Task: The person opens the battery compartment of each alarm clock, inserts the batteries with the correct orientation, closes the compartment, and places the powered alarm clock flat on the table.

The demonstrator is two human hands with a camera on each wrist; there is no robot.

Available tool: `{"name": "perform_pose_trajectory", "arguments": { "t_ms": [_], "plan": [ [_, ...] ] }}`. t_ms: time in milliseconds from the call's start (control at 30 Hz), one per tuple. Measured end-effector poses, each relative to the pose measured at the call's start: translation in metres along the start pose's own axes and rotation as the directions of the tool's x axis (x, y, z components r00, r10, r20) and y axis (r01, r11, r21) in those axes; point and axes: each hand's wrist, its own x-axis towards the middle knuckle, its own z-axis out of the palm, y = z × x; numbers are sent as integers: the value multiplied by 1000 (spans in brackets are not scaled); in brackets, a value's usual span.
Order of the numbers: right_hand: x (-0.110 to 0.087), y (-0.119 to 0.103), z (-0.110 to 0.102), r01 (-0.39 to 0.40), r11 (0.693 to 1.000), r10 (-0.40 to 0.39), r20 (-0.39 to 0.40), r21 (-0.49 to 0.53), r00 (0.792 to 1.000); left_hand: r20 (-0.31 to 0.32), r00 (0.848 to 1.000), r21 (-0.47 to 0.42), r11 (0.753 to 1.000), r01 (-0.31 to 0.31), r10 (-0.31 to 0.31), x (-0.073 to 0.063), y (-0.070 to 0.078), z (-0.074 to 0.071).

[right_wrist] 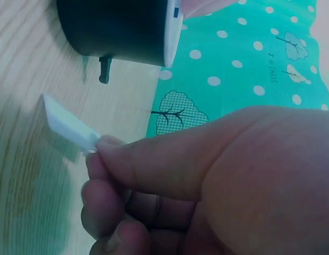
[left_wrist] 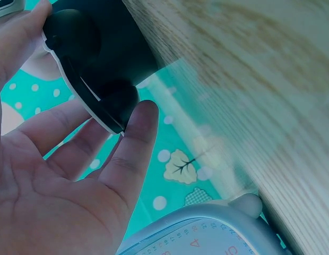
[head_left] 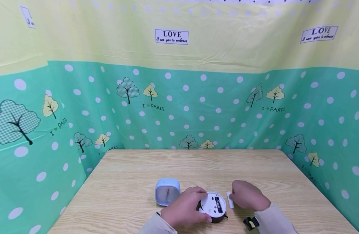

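Note:
A round black clock lies face down on the table, its white back (head_left: 208, 202) turned up with a dark battery (head_left: 218, 204) in the open compartment. My left hand (head_left: 183, 208) grips this clock by its left side, thumb on the near rim and fingers on the far one. In the left wrist view its black body (left_wrist: 111, 42) shows between thumb and fingers. Just to the right, my right hand (head_left: 249, 195) pinches a small white battery cover (right_wrist: 69, 125) between thumb and forefinger, close over the table. Small black feet (right_wrist: 105, 70) jut from the clock's side.
A light blue square clock (head_left: 167, 191) stands upright to the left of my left hand. The wooden table (head_left: 191, 165) ends at a green and yellow curtain (head_left: 194, 107) on the back and both sides. A black wrist device (head_left: 251, 223) sits by my right sleeve.

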Motion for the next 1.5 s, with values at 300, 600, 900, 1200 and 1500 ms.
{"name": "perform_pose_trajectory", "arguments": {
  "t_ms": [300, 600, 900, 1200, 1500],
  "plan": [
    [1, 0, 0, 16, 1000, -16, -2, -2, 1000, -3, 1000, 5, 1000, -2, 2, 1, -1, 1],
    [1, -1, 1, 30, 998, -30, -7, 50, 1000, -11, 1000, 11, 1000, -10, 10, 0, -1, 2],
    [2, -1, 1, 32, 995, -32, 1, 99, 999, -5, 1000, 4, 1000, -12, 12, 2, -1, 1],
    [0, -2, -1, 34, 991, -36, 12, 132, 999, -2, 1000, -6, 1000, -2, 2, 0, 2, -1],
    [-4, -7, -4, 38, 988, -44, 33, 150, 998, -9, 1000, 8, 1000, -14, 14, 0, 1, -1]
  ]
}}
